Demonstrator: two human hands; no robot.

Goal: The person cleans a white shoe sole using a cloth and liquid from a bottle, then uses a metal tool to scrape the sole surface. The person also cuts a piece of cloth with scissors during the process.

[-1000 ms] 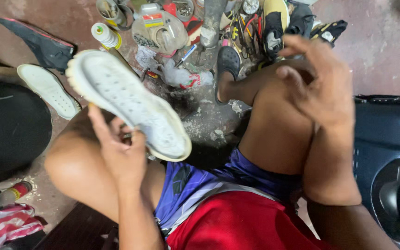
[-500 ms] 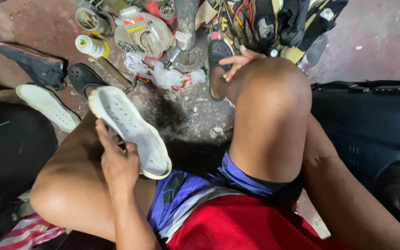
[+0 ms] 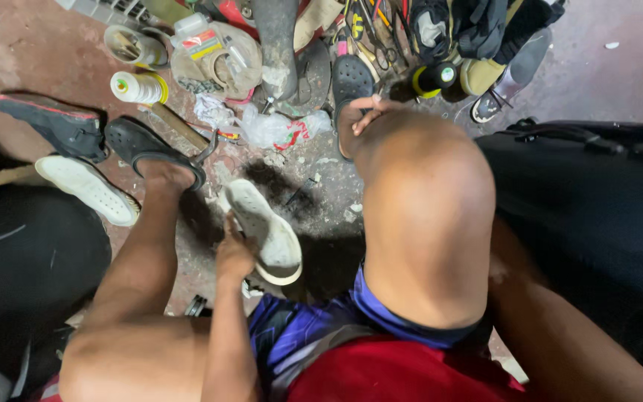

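lap: red shorts [image 3: 403,372] with blue-patterned hem, both knees up, right knee closest to camera
left hand [image 3: 234,255]: fingers closed on the edge of a white shoe sole [image 3: 263,229], pinching its near side
white shoe sole: tread side up, low between the legs, just above the floor [image 3: 321,195]; touching it or not, can't tell
right hand [image 3: 370,113]: mostly hidden behind the right knee, only fingertips show, resting by the shin; open or closed can't tell
left foot: in a black clog [image 3: 143,145], planted on the floor
right foot: in another black clog [image 3: 353,82], just past the right hand
left side: second white sole [image 3: 87,187] flat on the floor, dark shoe upper with red trim [image 3: 57,123] beyond it
right side: dark hard-shell suitcase [image 3: 597,193] beside the right leg
further out: hammer [image 3: 184,130] near the left clog, crumpled plastic bag [image 3: 269,126], spool of white thread [image 3: 135,87]
far edge: metal shoe last stand [image 3: 277,45], clear plastic tub [image 3: 221,56], pile of shoes [image 3: 478,37]
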